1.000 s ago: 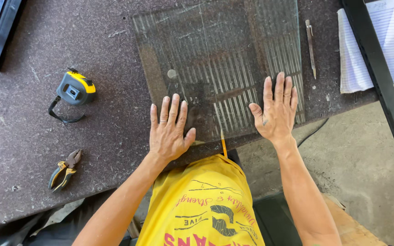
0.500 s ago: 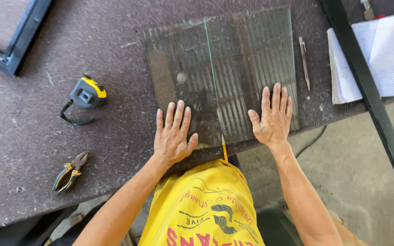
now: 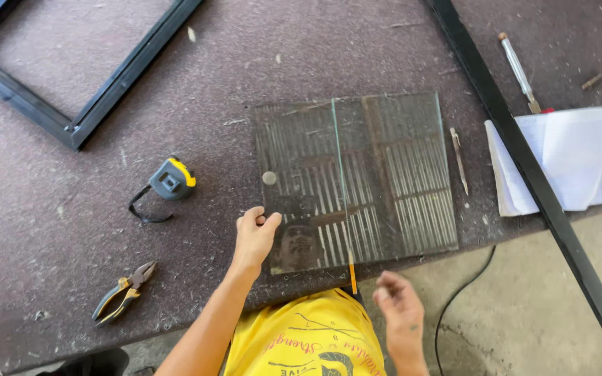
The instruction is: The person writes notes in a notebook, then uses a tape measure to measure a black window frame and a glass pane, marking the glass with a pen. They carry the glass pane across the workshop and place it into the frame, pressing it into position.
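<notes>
on the dark felt-covered workbench [image 3: 50,230] a rectangular glass pane [image 3: 384,174] lies flat, its near edge about level with the bench edge and reflecting ribbed roofing. left hand [image 3: 253,240] grasps the pane's near-left edge, fingers curled over the rim. right hand [image 3: 400,306] is off the glass, below the near edge over the concrete floor, loosely open, holding nothing. a thin straight line runs top to bottom across the pane, left of centre; a yellow-orange stick [image 3: 352,275] pokes out from under the near edge right at that line, between the two hands.

around it: yellow-and-grey tape measure [image 3: 171,181] to the left of the pane, well apart from it; pliers [image 3: 121,294] near the bench front, left of the left forearm. slim pen-like tool [image 3: 459,160] lies just beside the pane's right edge. black metal bar [image 3: 524,167] crosses diagonally on the right, over a white stack of paper [image 3: 559,160]; a second slim tool [image 3: 518,69] sits beyond it. dark metal frame [image 3: 78,118] at the far left corner. black cable [image 3: 465,292] on the floor. nothing lies on the pane itself.
</notes>
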